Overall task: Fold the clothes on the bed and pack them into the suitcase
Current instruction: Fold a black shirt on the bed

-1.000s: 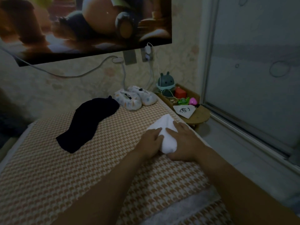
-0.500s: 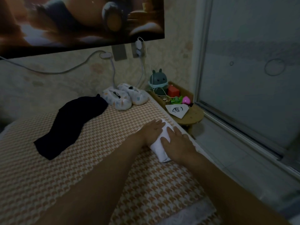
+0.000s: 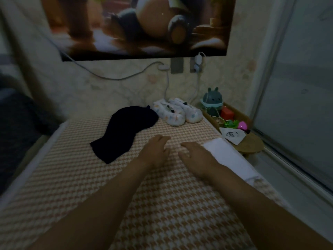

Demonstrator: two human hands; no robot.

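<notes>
Firstly, left hand (image 3: 155, 150): palm down over the bed (image 3: 72, 177), fingers loosely spread, holding nothing; I could not tell whether it touched the cover.
Right hand (image 3: 195, 156): palm down, fingers relaxed and slightly apart, empty; it sat just beside the white cloth (image 3: 230, 157), and I could not tell whether the two touched.
White cloth: folded into a long flat strip, lying along the bed's right edge by the right wrist.
Black garment (image 3: 126, 134): unfolded, lying loose on the cover, left of both hands and apart from them.
Bed: covered in an orange-and-white houndstooth weave.
Baby shoes (image 3: 177, 112): pale patterned pair, side by side at the far end of the bed, just beside the garment's far tip.
Wooden tray (image 3: 242, 115): past the bed's far right corner; I counted a teal eared toy (image 3: 213, 101), a red block (image 3: 227, 113) and a pink object (image 3: 241, 125).
Paper (image 3: 232, 138): white, with a drawn mark, on a round wooden stand (image 3: 252, 147).
Wall picture (image 3: 144, 24): large, above the far end, with cables hanging below it.
</notes>
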